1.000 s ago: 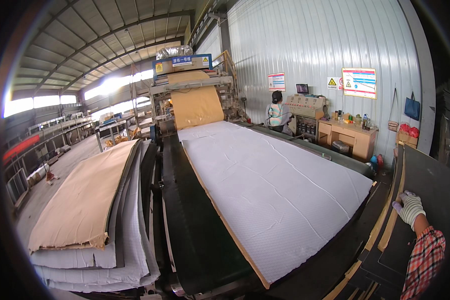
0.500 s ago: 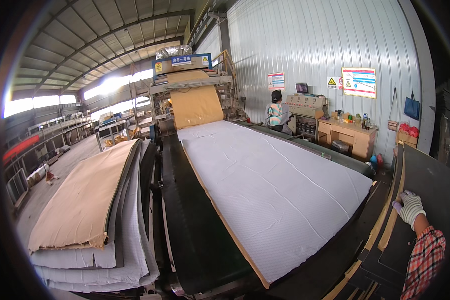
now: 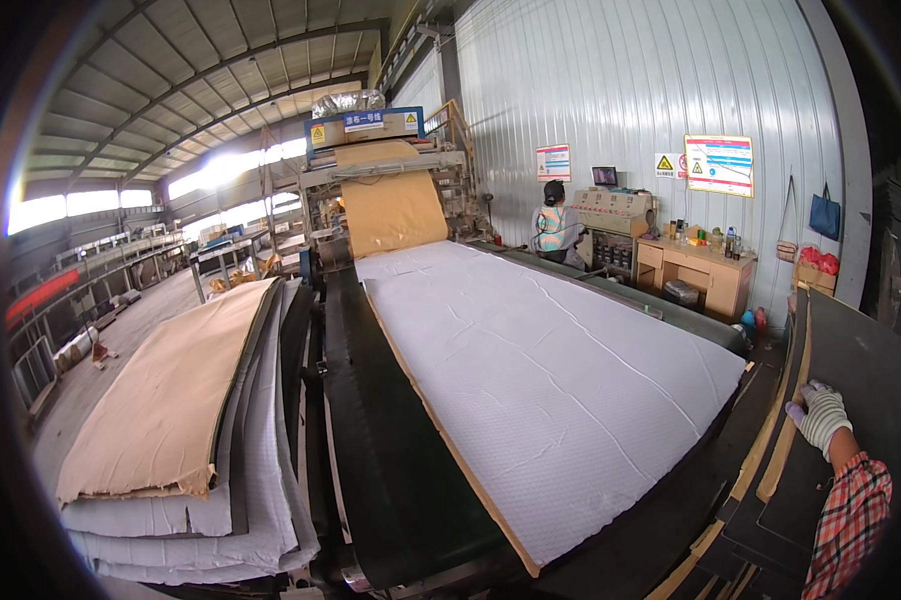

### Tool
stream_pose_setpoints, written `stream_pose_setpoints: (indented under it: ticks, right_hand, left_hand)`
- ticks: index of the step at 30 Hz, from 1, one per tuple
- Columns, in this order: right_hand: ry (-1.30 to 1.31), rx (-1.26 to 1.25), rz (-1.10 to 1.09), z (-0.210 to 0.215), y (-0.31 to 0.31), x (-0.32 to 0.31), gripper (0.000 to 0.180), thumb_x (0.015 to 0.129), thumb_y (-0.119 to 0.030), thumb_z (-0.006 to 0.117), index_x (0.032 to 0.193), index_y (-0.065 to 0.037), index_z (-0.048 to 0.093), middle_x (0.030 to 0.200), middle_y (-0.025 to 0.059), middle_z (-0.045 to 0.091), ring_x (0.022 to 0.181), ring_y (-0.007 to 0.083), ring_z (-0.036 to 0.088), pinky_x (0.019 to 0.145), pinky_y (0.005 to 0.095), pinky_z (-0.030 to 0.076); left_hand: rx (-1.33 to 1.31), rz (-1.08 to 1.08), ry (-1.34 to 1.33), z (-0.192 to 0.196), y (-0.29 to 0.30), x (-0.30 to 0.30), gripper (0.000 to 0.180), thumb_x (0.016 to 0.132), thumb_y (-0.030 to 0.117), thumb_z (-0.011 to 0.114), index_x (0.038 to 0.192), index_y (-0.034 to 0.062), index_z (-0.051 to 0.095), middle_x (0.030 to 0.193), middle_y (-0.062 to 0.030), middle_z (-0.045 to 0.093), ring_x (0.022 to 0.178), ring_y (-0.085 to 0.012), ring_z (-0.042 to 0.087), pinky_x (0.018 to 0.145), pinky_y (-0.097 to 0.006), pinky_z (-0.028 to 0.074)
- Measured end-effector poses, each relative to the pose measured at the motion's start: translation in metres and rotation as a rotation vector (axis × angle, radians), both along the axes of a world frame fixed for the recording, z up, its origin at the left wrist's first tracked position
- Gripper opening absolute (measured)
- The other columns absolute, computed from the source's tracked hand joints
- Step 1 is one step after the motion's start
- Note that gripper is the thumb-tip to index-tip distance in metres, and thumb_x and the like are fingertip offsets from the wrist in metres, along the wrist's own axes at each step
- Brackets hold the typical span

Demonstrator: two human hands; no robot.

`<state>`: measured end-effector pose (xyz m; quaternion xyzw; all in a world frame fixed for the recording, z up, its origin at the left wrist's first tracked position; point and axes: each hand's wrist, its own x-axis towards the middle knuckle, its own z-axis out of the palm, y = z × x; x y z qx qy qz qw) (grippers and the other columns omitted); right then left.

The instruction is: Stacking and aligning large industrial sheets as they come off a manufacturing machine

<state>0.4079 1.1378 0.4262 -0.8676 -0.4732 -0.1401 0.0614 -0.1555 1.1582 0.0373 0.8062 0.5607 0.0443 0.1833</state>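
Observation:
My right hand (image 3: 822, 415), in a striped knit glove with purple fingertips, lies on a stack of dark grey sheets (image 3: 870, 365) at the right. Its fingers are apart and point toward the stack's tan-edged side; nothing shows in its grasp. A red checked sleeve covers the forearm. My left hand is out of view. In the middle, a long white quilted-textured sheet (image 3: 560, 390) with creases lies flat on a dark conveyor belt (image 3: 390, 470). Tan paper (image 3: 395, 215) comes down from the machine at the sheet's far end.
To the left stands a pile of sheets with a tan top (image 3: 170, 390) and white layers below. The coating machine (image 3: 365, 130) rises at the far end. A person in a reflective vest (image 3: 555, 230) sits by a control cabinet (image 3: 610, 212), beside a wooden desk (image 3: 695, 265) with bottles.

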Motion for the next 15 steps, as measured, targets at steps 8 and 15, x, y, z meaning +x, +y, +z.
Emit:
stream_pose_setpoints:
  ticks: [8, 15]
  right_hand:
    - [0.001, -0.009, -0.006, -0.002, 0.001, 0.003, 0.052, 0.083, -0.039, 0.052, 0.118, -0.001, 0.052, 0.125, 0.0216, 0.048, 0.117, 0.0339, 0.044, 0.101, 0.0378, 0.031]
    - [0.001, -0.010, -0.013, -0.002, 0.001, 0.003, 0.052, 0.083, -0.039, 0.052, 0.118, -0.001, 0.052, 0.126, 0.0217, 0.047, 0.117, 0.0339, 0.044, 0.101, 0.0376, 0.032]
  left_hand:
    - [-0.013, 0.007, 0.005, 0.006, -0.001, 0.001, 0.041, 0.080, 0.038, 0.046, 0.110, 0.0143, 0.060, 0.125, -0.0108, 0.050, 0.119, -0.0305, 0.040, 0.099, -0.044, 0.030]
    - [0.045, -0.018, 0.026, -0.003, -0.001, -0.002, 0.040, 0.080, 0.037, 0.047, 0.111, 0.0145, 0.060, 0.126, -0.0105, 0.049, 0.120, -0.0297, 0.040, 0.100, -0.043, 0.030]
